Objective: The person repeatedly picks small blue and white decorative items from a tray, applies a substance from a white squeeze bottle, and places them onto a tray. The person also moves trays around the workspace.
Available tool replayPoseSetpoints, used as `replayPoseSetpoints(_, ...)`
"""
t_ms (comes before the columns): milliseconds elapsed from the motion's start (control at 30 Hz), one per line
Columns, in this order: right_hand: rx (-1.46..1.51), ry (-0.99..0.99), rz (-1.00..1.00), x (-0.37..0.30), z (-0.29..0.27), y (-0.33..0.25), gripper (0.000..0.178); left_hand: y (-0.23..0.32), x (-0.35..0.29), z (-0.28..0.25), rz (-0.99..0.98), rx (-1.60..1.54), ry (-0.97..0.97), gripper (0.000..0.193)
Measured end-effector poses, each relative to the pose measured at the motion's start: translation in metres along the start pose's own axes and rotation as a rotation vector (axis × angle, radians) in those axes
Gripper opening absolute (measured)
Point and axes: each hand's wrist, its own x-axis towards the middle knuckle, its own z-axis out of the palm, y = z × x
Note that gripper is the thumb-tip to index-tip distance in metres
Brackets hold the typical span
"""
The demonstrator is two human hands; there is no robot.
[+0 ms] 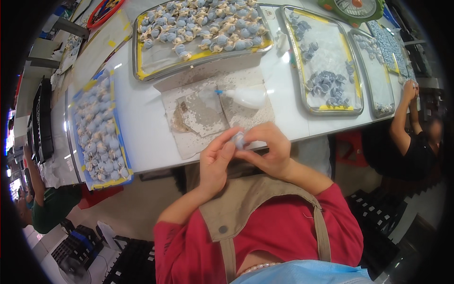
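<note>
Just past the table's near edge, both hands meet around a small blue-grey piece [239,140]. My left hand [215,163] pinches it from one side between thumb and fingertips. From the other side, the fingertips of my right hand [272,146] are closed on the same piece. Its exact kind is mostly hidden by the fingers. Beyond my hands, a flattened, stained cardboard sheet [182,142] lies on the white table. A translucent white squeeze bottle [249,97] with a blue tip lies on its side on that cardboard.
Metal-rimmed trays [137,66] at the back and a blue tray [128,179] at left hold many blue-and-beige pieces. A tray [362,102] at right carries curved grey-blue pieces; a narrower tray [378,90] stands beside it. A green fan [352,9] is far right. Co-workers sit on both sides.
</note>
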Motion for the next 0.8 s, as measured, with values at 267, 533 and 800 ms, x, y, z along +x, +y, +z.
replayPoseSetpoints(267,-0.091,-0.069,-0.036,0.005,0.002,-0.003,0.035,0.003,-0.003,0.002,0.086,0.048,0.033,0.035)
replayPoseSetpoints(533,-0.258,-0.09,-0.101,0.008,-0.01,-0.017,0.028,0.004,-0.008,0.006,0.194,0.245,0.036,0.037)
replayPoseSetpoints(800,-0.243,-0.095,-0.049,0.006,-0.013,-0.021,0.024,-0.001,-0.008,0.002,0.319,0.503,0.094,0.03)
